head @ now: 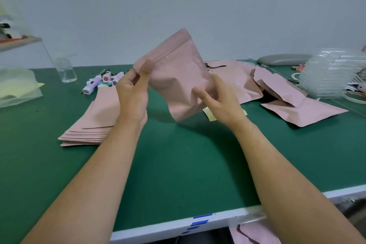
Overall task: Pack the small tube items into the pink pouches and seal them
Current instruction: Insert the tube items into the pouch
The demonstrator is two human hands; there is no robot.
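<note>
Head view: the pink pouch (pixel 178 77) is held tilted above the green table (pixel 178 164), at centre. The left hand (pixel 132 93) pinches its corner at the zip strip between thumb and fingers. The right hand (pixel 219 101) lies against its lower right side, fingers loosely curled; blur hides whether they grip. Small tubes (pixel 103 82) lie far left. Sealing seems in hand, though I cannot tell if a tube is inside. The next move likely calls for pinching rightward along the strip.
</note>
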